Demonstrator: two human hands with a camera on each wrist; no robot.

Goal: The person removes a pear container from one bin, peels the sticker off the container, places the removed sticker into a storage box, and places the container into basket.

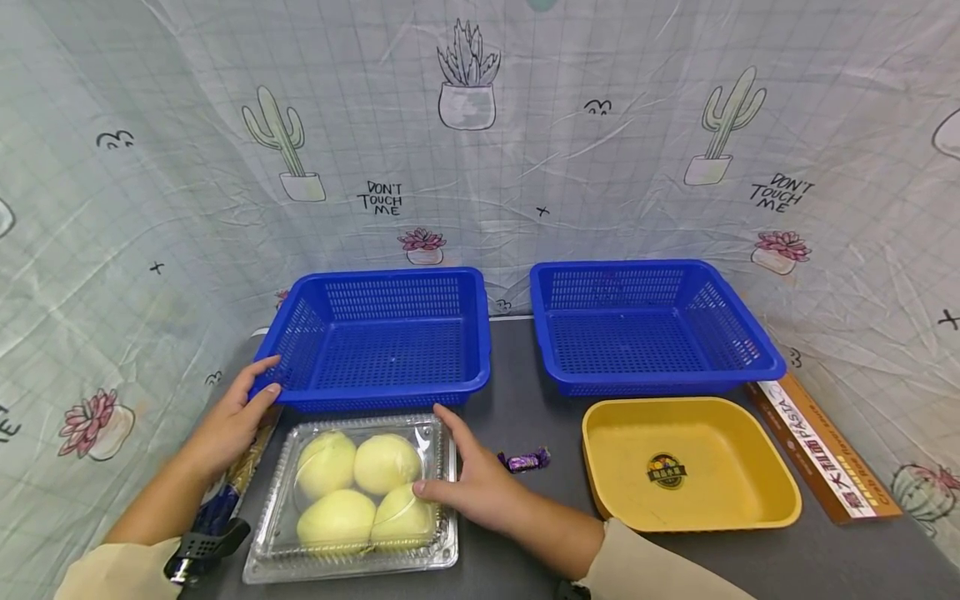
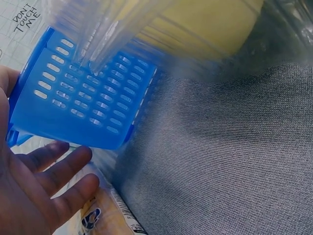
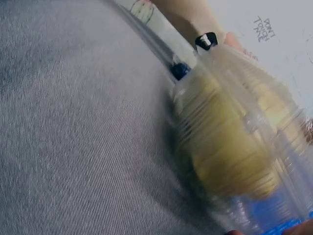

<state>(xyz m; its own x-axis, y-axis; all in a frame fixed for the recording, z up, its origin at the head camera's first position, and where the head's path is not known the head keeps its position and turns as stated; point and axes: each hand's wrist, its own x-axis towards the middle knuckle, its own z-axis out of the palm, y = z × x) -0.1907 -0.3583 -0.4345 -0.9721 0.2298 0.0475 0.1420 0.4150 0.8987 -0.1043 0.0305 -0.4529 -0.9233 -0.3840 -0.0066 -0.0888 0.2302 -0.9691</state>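
Observation:
A clear plastic box [image 1: 349, 500] with a ridged lid stands in front of the left blue basket [image 1: 375, 396]. Inside are several round, pale yellow fruits [image 1: 387, 463]. My right hand [image 1: 480, 487] grips the box's right edge, thumb on the lid and index finger at the far right corner. Its other fingers are hidden. Over the basket's near left corner, my left hand [image 1: 236, 421] touches the rim with thumb and index finger. In the left wrist view its other fingers [image 2: 63, 169] are extended below the slotted basket wall [image 2: 88, 93].
A second blue basket [image 1: 667, 379] stands at the back right. In front of it is a yellow tray [image 1: 712, 492], with a brown pasta box [image 1: 825, 450] beside it. A purple-wrapped candy [image 1: 525, 460] lies in the middle. A packet [image 2: 100, 208] lies under the left hand.

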